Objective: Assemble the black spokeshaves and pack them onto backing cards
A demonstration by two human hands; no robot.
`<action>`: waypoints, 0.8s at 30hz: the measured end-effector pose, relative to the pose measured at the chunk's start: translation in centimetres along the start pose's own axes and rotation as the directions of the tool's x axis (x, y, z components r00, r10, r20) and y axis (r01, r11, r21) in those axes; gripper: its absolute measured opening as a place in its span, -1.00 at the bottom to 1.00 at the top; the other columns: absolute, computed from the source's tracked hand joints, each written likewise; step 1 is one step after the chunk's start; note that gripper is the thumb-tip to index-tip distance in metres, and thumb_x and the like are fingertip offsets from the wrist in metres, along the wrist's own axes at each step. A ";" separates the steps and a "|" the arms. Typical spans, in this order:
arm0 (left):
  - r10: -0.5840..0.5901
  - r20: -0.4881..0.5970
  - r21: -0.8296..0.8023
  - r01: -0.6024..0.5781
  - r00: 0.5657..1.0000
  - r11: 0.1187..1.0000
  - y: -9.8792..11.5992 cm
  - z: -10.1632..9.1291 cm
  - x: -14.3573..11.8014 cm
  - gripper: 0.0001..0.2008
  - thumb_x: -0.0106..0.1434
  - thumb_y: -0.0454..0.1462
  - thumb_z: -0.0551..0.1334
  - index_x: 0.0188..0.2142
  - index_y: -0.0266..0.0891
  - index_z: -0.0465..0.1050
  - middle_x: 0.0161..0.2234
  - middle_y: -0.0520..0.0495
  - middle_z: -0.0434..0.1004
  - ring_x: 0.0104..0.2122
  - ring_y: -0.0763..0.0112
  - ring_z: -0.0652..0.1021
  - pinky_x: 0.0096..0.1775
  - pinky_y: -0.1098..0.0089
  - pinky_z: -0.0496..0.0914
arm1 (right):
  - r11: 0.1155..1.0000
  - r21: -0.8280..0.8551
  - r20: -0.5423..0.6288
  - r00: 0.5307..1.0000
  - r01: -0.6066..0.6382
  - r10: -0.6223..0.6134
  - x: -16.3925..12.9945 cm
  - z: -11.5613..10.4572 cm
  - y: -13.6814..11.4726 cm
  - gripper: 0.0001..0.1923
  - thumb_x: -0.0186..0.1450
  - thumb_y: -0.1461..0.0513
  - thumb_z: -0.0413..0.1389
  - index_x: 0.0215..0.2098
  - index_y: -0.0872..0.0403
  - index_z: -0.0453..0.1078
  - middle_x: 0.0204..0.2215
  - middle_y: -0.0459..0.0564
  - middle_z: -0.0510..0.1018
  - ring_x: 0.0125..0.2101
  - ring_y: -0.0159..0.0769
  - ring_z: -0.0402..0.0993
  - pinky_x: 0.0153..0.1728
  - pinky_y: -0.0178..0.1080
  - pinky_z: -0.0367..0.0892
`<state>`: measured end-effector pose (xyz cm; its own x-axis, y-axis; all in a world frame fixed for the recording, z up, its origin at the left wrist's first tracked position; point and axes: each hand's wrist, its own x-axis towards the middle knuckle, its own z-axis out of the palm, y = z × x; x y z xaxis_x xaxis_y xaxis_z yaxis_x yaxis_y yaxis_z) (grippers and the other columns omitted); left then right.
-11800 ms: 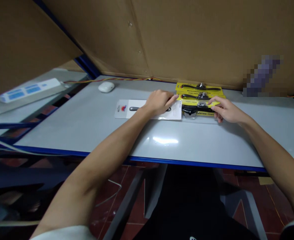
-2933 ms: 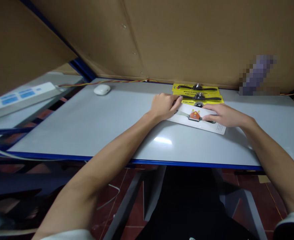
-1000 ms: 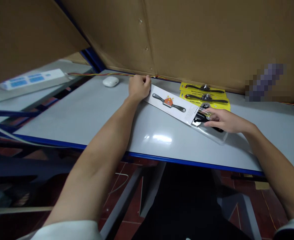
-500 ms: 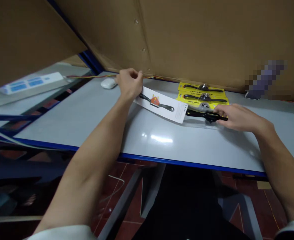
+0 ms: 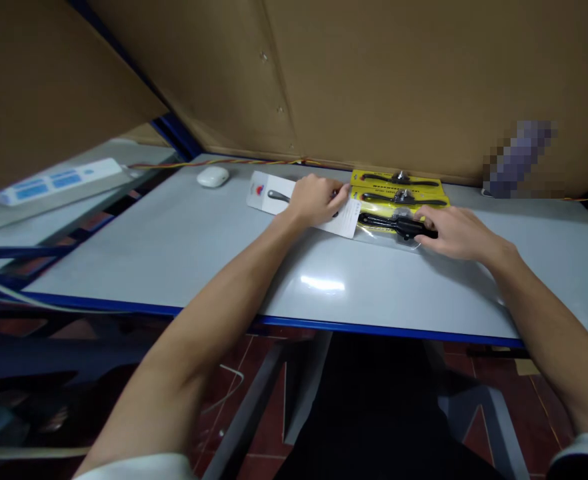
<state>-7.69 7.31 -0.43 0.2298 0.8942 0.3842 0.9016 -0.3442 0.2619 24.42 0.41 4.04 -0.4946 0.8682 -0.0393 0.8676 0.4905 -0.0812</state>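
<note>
A black spokeshave (image 5: 408,227) lies over a clear plastic blister (image 5: 393,244) on the tabletop. My right hand (image 5: 455,232) is closed round the right end of the spokeshave, thumb below and fingers above. To the left lies a white backing card (image 5: 269,193) printed with a picture of a spokeshave; its right end overlaps the plastic. My left hand (image 5: 317,199) is over the middle of this card, thumb and fingers apart, covering most of the printed picture. Just behind are two packaged spokeshaves on yellow cards (image 5: 399,189), side by side.
A white rounded case (image 5: 213,177) sits at the back left of the grey table (image 5: 214,260). Brown cardboard walls (image 5: 374,80) rise behind. A power strip (image 5: 59,181) lies on the left shelf. A pixelated object (image 5: 519,160) leans at the back right.
My left hand has let go of the card's left end and moved right over its middle. My right hand has shifted slightly left with the spokeshave. The card lies flatter.
</note>
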 end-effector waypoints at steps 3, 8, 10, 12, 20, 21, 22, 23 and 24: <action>-0.078 -0.001 0.059 0.078 0.997 0.995 -2.0 0.4 0.2 -0.57 0.43 -0.01 0.06 -0.49 -0.14 0.43 -0.50 -0.18 0.47 -0.40 0.13 0.45 -0.29 0.18 0.12 | 0.995 -0.092 0.004 1.000 -0.028 0.029 -0.2 -0.2 -0.3 -0.52 0.45 0.01 0.04 0.20 0.06 0.47 -0.18 0.19 0.69 -0.24 0.08 0.56 -0.27 -0.09 0.15; -0.276 0.042 0.098 0.271 0.960 0.958 -8.0 0.2 0.3 -0.67 0.39 -0.12 0.08 -0.32 -0.21 0.56 -0.34 -0.24 0.60 -0.24 0.10 0.48 -0.12 0.21 0.27 | 0.948 -0.312 0.013 0.998 -0.058 0.065 -0.8 -1.0 -1.4 -0.56 0.51 0.06 0.01 0.22 0.08 0.45 -0.15 0.20 0.73 -0.24 0.07 0.60 -0.31 -0.11 0.10; -0.269 0.000 0.060 0.269 0.963 0.961 -8.8 0.4 0.4 -0.70 0.38 -0.15 0.08 -0.27 -0.23 0.55 -0.28 -0.23 0.59 -0.20 0.13 0.47 -0.06 0.22 0.29 | 0.930 -0.363 0.009 0.997 -0.064 0.072 -1.0 -1.3 -2.0 -0.59 0.51 0.09 0.02 0.22 0.08 0.43 -0.15 0.18 0.74 -0.26 0.04 0.60 -0.35 -0.12 0.05; -0.216 -0.053 0.008 0.216 0.975 0.976 -8.4 0.6 0.6 -0.76 0.36 -0.17 0.11 -0.30 -0.22 0.49 -0.29 -0.19 0.53 -0.21 0.17 0.44 -0.04 0.24 0.28 | 0.922 -0.382 -0.007 0.998 -0.058 0.060 -1.2 -1.4 -2.4 -0.63 0.50 0.13 0.04 0.21 0.04 0.42 -0.13 0.16 0.75 -0.27 0.00 0.60 -0.37 -0.13 0.01; -0.238 -0.076 -0.350 0.198 0.968 0.916 -5.2 1.8 1.2 -0.65 0.36 -0.17 0.14 -0.53 -0.13 0.07 -0.49 0.07 -0.07 -0.39 0.38 0.13 -0.27 0.27 0.06 | 0.965 -0.181 0.065 0.981 0.190 -0.181 -1.1 -0.4 -2.8 -0.72 0.41 0.22 0.12 0.09 0.03 0.40 0.00 0.18 0.69 -0.13 -0.01 0.59 -0.30 -0.15 0.15; -0.240 -0.071 -0.384 0.196 0.968 0.902 -5.0 2.0 1.2 -0.65 0.34 -0.19 0.13 -0.53 -0.13 0.05 -0.49 0.08 -0.09 -0.40 0.38 0.11 -0.29 0.26 0.04 | 0.972 -0.141 0.066 0.981 0.188 -0.181 -1.1 -0.3 -2.8 -0.69 0.41 0.17 0.15 0.10 0.03 0.39 0.00 0.18 0.68 -0.12 0.00 0.59 -0.28 -0.15 0.18; -0.240 -0.062 -0.411 0.195 0.969 0.891 -4.8 2.1 1.2 -0.66 0.32 -0.21 0.12 -0.54 -0.13 0.03 -0.50 0.08 -0.10 -0.41 0.39 0.09 -0.30 0.26 0.03 | 0.979 -0.103 0.065 0.983 0.177 -0.171 -1.0 -0.3 -2.7 -0.63 0.40 0.09 0.19 0.12 0.03 0.38 0.00 0.19 0.68 -0.11 0.02 0.59 -0.27 -0.15 0.20; -0.240 -0.051 -0.430 0.195 0.969 0.881 -4.7 2.3 1.2 -0.66 0.31 -0.23 0.12 -0.55 -0.13 0.01 -0.51 0.08 -0.10 -0.42 0.39 0.08 -0.31 0.26 0.02 | 0.984 -0.069 0.067 0.985 0.162 -0.157 -1.0 -0.3 -2.5 -0.55 0.39 0.01 0.23 0.14 0.03 0.38 -0.01 0.18 0.68 -0.13 0.03 0.59 -0.26 -0.14 0.22; -0.239 -0.042 -0.443 0.197 0.970 0.874 -4.6 2.5 1.3 -0.66 0.29 -0.24 0.11 -0.56 -0.13 0.00 -0.53 0.08 -0.10 -0.42 0.39 0.08 -0.32 0.26 0.02 | 0.989 -0.037 0.068 0.987 0.146 -0.143 -0.9 -0.3 -2.4 -0.46 0.36 -0.07 0.26 0.17 0.04 0.38 -0.02 0.18 0.68 -0.15 0.03 0.59 -0.26 -0.14 0.23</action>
<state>-10.63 10.72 -3.32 -0.0082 0.9378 0.3470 0.6712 -0.2521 0.6971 22.86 -1.55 4.58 -0.6158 0.7821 -0.0950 0.7876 0.6142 -0.0488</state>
